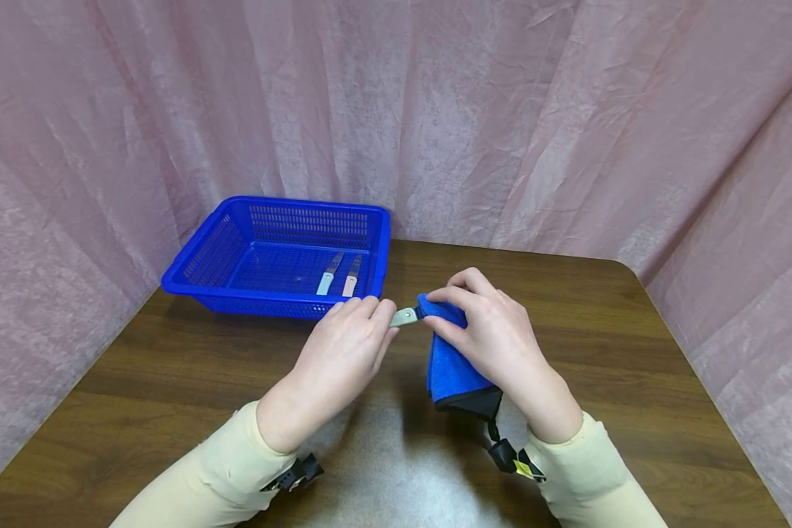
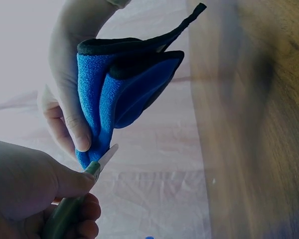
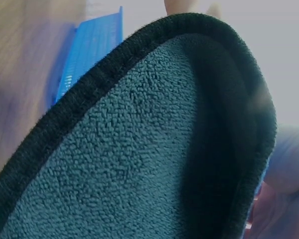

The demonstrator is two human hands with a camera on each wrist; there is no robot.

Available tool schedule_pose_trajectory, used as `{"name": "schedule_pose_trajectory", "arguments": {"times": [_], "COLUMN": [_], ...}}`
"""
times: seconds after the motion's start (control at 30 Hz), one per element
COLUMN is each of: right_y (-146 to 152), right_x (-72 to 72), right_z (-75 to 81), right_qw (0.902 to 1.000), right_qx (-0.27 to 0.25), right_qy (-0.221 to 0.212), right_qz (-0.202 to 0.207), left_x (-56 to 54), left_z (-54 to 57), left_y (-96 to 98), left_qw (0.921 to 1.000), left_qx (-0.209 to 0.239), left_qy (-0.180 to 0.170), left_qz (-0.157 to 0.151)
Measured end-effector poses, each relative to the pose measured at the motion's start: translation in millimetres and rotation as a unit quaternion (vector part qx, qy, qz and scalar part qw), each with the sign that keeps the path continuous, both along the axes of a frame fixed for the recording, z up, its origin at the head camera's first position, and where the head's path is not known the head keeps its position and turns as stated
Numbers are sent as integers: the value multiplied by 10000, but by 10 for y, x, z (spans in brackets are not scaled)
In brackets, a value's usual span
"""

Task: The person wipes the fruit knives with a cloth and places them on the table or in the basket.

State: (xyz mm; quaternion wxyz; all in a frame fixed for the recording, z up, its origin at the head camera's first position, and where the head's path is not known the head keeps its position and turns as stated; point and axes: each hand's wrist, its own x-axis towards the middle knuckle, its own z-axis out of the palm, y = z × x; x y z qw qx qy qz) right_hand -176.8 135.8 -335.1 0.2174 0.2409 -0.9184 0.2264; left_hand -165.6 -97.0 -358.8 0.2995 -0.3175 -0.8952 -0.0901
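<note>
My left hand (image 1: 343,343) grips a small knife by its pale green handle (image 1: 405,317). In the left wrist view the tip of its blade (image 2: 109,154) shows beside a fold of cloth. My right hand (image 1: 501,337) pinches the blue cloth (image 1: 458,370) near the blade, thumb on one side and fingers on the other. The cloth is folded, with black edging, and hangs down from my right hand above the table. Its fuzzy underside (image 3: 114,149) fills much of the right wrist view, hiding the knife there.
A blue plastic basket (image 1: 277,299) stands at the back left of the wooden table (image 1: 594,315). Inside lie two small knives, one with a light blue handle (image 1: 325,284), the other with a pink handle (image 1: 350,286). A pink curtain (image 1: 475,132) hangs behind the table.
</note>
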Motion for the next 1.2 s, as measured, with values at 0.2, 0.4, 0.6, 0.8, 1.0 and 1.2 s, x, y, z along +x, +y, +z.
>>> {"name": "schedule_pose_trajectory", "arguments": {"times": [0.2,0.4,0.6,0.8,1.0,1.2], "right_y": [27,51,74,89,113,156], "right_x": [-10,-18,-23,-30,-49,-72], "right_z": [1,3,12,18,25,44], "right_qw": [9999,9997,9994,9989,9983,9972], "right_qx": [-56,-150,-173,-154,-174,-163], "right_qy": [-62,-110,-117,-191,-260,-382], "right_qz": [-85,-170,-292,-402,-485,-630], "left_x": [4,2,-1,-5,-5,-2], "left_z": [5,9,14,14,20,27], "left_y": [-4,-7,-13,-21,-26,-30], "left_qw": [10000,10000,9999,9999,9999,10000], "left_qx": [-28,8,35,51,52,72], "left_qy": [13,74,99,141,84,41], "left_qz": [14,24,27,27,35,26]}}
